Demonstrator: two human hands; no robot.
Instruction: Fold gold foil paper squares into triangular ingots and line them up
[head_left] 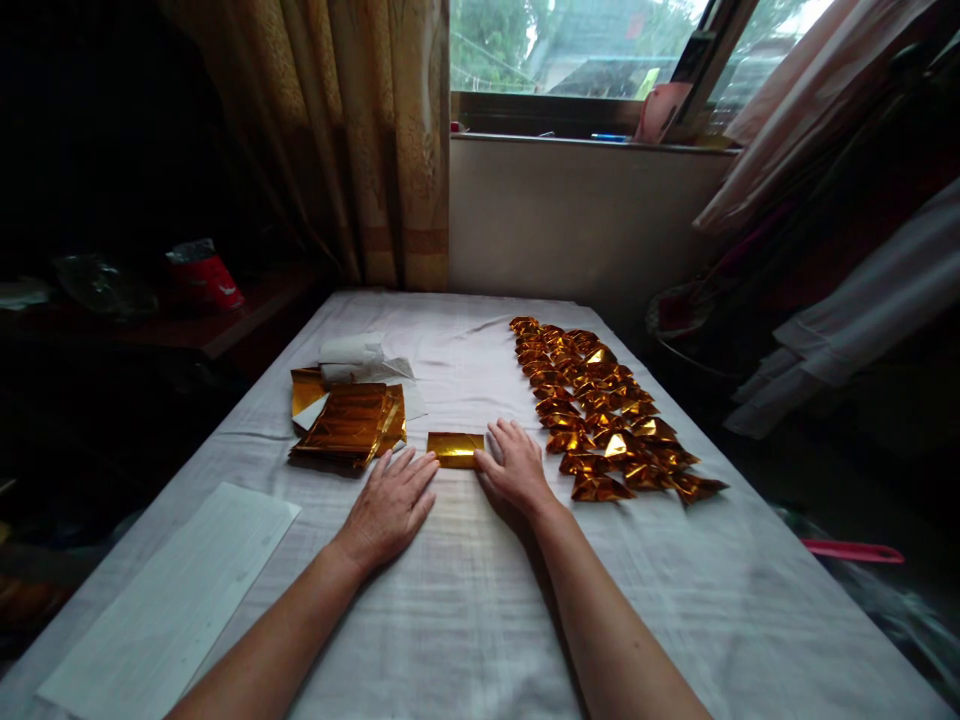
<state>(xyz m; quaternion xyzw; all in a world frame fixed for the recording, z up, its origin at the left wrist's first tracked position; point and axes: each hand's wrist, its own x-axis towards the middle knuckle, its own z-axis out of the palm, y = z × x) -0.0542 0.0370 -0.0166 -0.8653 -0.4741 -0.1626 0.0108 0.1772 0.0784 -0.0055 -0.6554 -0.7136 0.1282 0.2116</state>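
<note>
A small folded gold foil sheet lies flat on the white cloth-covered table. My left hand rests palm down just left of it, fingertips at its lower left edge. On the other side, my right hand lies palm down, thumb and fingers touching the sheet's right end. Both hands press flat, fingers slightly spread. To the left sits a stack of unfolded gold foil sheets. Rows of several folded gold foil pieces lie to the right of my right hand.
A white paper sheet lies near the table's front left. Crumpled white paper sits behind the foil stack. A dark side table with a red cup stands at left. Curtain and window sill lie beyond the far edge.
</note>
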